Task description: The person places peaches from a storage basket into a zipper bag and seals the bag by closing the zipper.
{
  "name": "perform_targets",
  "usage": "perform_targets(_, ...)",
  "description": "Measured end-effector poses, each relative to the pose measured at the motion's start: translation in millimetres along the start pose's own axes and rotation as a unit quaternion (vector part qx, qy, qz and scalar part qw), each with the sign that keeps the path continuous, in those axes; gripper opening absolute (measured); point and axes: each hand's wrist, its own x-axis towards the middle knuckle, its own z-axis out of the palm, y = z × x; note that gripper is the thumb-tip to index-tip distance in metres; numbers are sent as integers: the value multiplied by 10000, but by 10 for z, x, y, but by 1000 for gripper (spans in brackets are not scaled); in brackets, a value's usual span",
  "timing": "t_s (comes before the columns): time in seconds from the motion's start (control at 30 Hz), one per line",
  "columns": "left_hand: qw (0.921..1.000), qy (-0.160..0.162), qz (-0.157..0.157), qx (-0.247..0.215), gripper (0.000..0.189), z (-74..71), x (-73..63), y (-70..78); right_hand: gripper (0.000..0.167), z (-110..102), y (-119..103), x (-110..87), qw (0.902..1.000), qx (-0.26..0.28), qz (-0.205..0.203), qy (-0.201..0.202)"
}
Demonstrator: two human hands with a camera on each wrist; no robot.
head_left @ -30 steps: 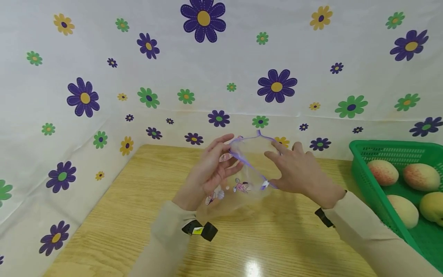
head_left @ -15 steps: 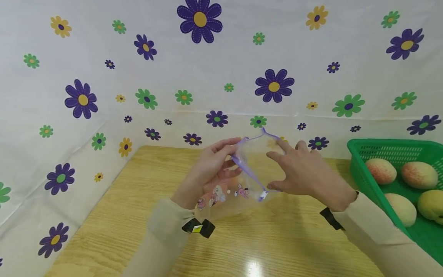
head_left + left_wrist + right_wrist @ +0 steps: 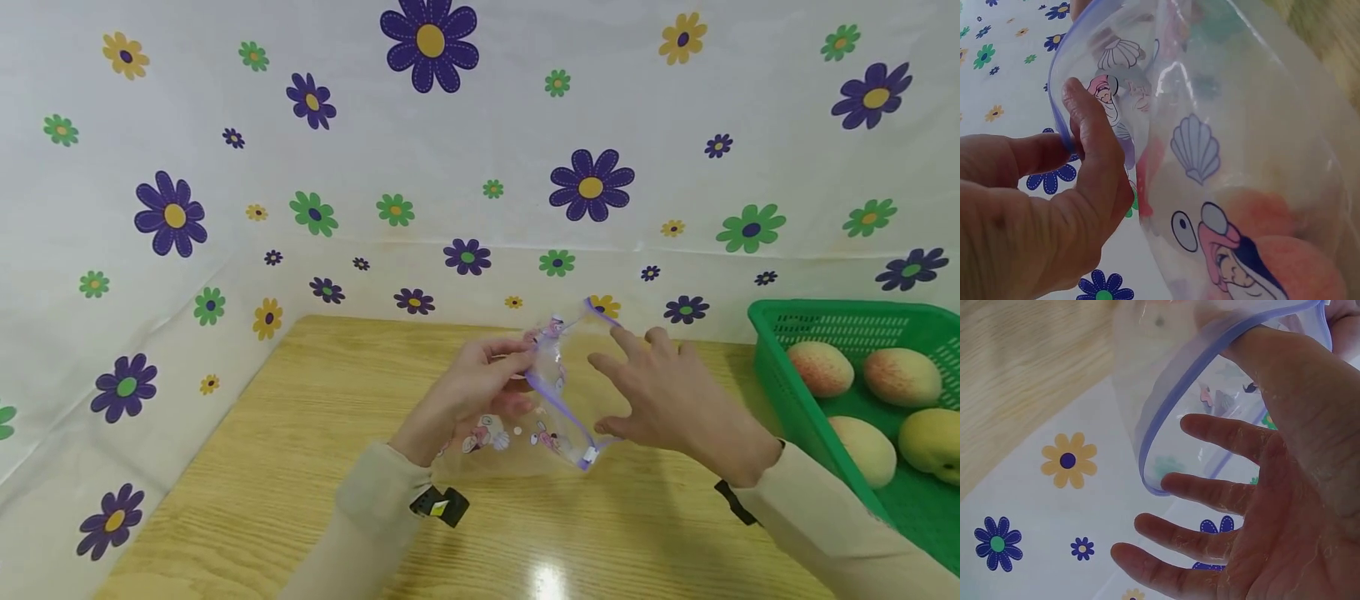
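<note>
In the head view a clear zip bag (image 3: 546, 437) with a purple rim, cartoon prints and a white slider (image 3: 589, 455) is held above the table. My left hand (image 3: 480, 392) pinches its rim between thumb and finger, as the left wrist view also shows. My right hand (image 3: 671, 400) is at the mouth, fingers spread; in the right wrist view its thumb reaches inside past the purple rim (image 3: 1179, 384). The mouth stands wide apart. Blurred orange-pink rounded shapes (image 3: 1300, 265) show through the film; I cannot tell whether they lie inside or behind it.
A green basket (image 3: 795, 417) at the right holds several peaches (image 3: 902, 377) and a yellowish fruit (image 3: 930, 442). The wood-grain table (image 3: 322, 392) meets a white flowered cloth (image 3: 360, 167) at the back and left.
Both hands and the bag have shifted right and slightly down. The bag's mouth has tilted, and the slider has dropped lower.
</note>
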Motion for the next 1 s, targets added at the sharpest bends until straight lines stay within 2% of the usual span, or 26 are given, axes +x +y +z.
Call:
perform_targets(0.17, 9992, -265, -157, -267, 35, 30, -1, -51, 60, 52, 2, -37, 9994, -149, -119, 301)
perform_targets(0.37, 9952, -440, -249, -842, 32, 82, -5, -105, 53, 47, -11, -64, 9993, -74, -148, 341)
perform_targets(0.53, 9857, -717, -313, -1491, 31, 118, -39, -126, 54, 16, -8, -106, 9993, -62, -142, 341)
perform_targets(0.63, 9816, -789, -334, -1706, 33, 141, -42, -144, 56, 1, 5, -131, 9994, -68, -125, 324)
perform_targets(0.8, 9836, -685, -240, -1648, 38, 178, -23, -170, 58, -13, -8, -168, 9997, 245, -94, 15)
perform_targets(1.0, 9930, -435, -122, -1093, 32, 233, 0, -141, 60, 21, -103, -235, 9985, 382, -336, -190)
